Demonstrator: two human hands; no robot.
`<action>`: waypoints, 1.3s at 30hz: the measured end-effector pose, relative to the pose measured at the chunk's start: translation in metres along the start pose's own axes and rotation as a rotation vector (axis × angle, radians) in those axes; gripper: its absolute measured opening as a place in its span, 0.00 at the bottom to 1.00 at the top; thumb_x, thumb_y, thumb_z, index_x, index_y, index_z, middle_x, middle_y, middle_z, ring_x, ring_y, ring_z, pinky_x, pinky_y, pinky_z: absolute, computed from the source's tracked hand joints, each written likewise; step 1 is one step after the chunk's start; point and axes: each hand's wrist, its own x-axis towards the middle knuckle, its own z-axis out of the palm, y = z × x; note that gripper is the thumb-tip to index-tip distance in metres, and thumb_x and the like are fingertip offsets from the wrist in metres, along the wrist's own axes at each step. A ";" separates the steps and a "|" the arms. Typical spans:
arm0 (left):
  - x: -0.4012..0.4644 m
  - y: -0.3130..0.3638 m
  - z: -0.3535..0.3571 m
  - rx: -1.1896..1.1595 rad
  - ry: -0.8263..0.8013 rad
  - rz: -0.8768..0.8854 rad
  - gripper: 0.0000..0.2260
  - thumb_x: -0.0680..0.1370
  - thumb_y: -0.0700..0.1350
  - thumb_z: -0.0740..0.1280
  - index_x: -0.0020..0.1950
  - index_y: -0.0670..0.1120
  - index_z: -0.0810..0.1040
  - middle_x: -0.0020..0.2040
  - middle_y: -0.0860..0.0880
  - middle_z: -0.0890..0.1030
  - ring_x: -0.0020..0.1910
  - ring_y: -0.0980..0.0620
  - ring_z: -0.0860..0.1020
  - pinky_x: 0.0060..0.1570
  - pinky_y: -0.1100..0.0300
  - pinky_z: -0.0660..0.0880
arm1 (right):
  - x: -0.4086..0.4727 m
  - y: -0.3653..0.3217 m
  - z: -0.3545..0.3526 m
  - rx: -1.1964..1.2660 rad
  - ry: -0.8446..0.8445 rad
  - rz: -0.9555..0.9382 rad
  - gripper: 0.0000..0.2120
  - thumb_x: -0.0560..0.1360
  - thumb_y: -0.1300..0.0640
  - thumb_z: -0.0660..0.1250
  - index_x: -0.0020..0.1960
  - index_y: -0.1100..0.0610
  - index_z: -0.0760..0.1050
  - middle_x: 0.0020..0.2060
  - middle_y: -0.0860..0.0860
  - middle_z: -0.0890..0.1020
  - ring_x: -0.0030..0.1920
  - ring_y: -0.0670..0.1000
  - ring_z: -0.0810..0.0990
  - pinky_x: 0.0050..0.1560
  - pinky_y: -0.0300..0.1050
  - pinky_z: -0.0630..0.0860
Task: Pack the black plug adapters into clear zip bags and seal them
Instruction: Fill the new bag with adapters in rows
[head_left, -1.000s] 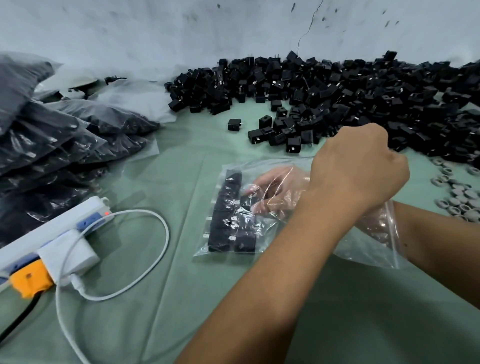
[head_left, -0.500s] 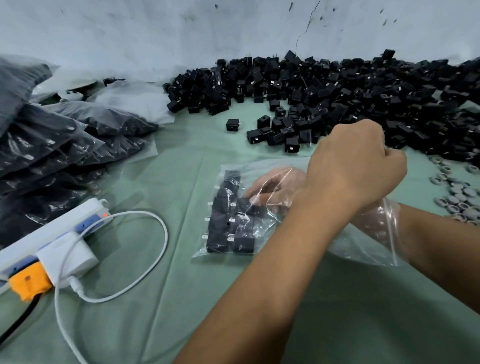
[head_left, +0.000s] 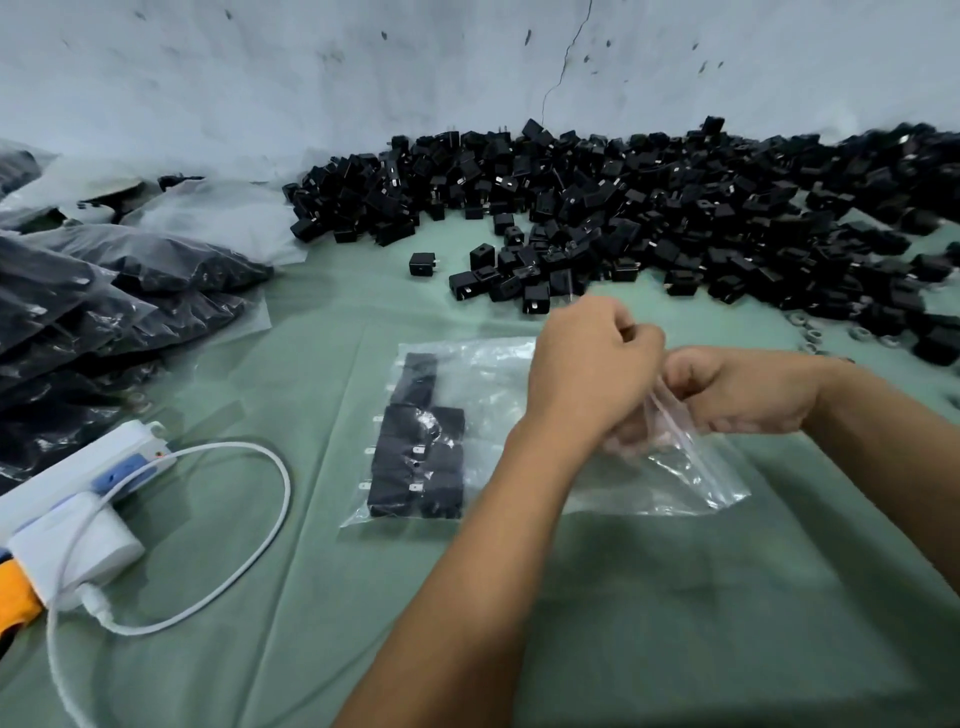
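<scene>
Left hand (head_left: 587, 364): curled into a near fist at the mouth end of the clear zip bag (head_left: 498, 395); from my feed I read the thumb and forefinger as pinched on the bag's upper edge, though the plastic there is hard to see.
Right hand (head_left: 748, 389): just beside the left one, knuckles almost touching, fingers closed on a gathered fold of the bag's opening.
Bag mouth: lifted off the cloth between my two hands, crumpled, with the zip strip running down toward the near right corner; I cannot tell whether it is sealed.
Bag body: lies flat on the green cloth (head_left: 675, 597), left of the hands.
Packed adapters (head_left: 418, 457): black plug adapters lined up in rows at the closed left end of the bag, metal prongs pointing left.
Loose adapters (head_left: 649, 218): a large heap against the wall beyond my hands, a few strays on the cloth near it.
Filled bags (head_left: 104, 291): stacked at far left, dark contents.
Power strip (head_left: 88, 473): white, near left, a white charger (head_left: 72, 551) plugged in and its cable (head_left: 249, 566) looped on the cloth.
</scene>
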 end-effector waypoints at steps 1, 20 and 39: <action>-0.001 -0.007 0.003 -0.014 -0.013 -0.037 0.15 0.73 0.44 0.65 0.27 0.47 0.66 0.24 0.53 0.67 0.26 0.51 0.66 0.28 0.59 0.64 | -0.006 0.002 -0.008 0.035 -0.028 0.009 0.17 0.78 0.59 0.74 0.62 0.67 0.79 0.59 0.69 0.81 0.57 0.61 0.84 0.60 0.51 0.81; -0.012 -0.052 0.026 -0.232 -0.173 -0.126 0.14 0.77 0.45 0.69 0.31 0.45 0.75 0.29 0.45 0.79 0.28 0.50 0.76 0.36 0.52 0.77 | 0.134 -0.057 -0.032 -1.081 0.465 0.113 0.27 0.79 0.67 0.64 0.76 0.55 0.70 0.72 0.56 0.71 0.71 0.58 0.71 0.72 0.46 0.66; -0.014 -0.046 0.017 -0.260 -0.186 -0.241 0.10 0.74 0.41 0.65 0.32 0.47 0.77 0.27 0.49 0.80 0.23 0.53 0.75 0.24 0.62 0.69 | -0.006 -0.042 -0.002 -0.224 0.747 -0.061 0.11 0.73 0.50 0.78 0.48 0.57 0.84 0.36 0.56 0.86 0.31 0.55 0.83 0.30 0.42 0.80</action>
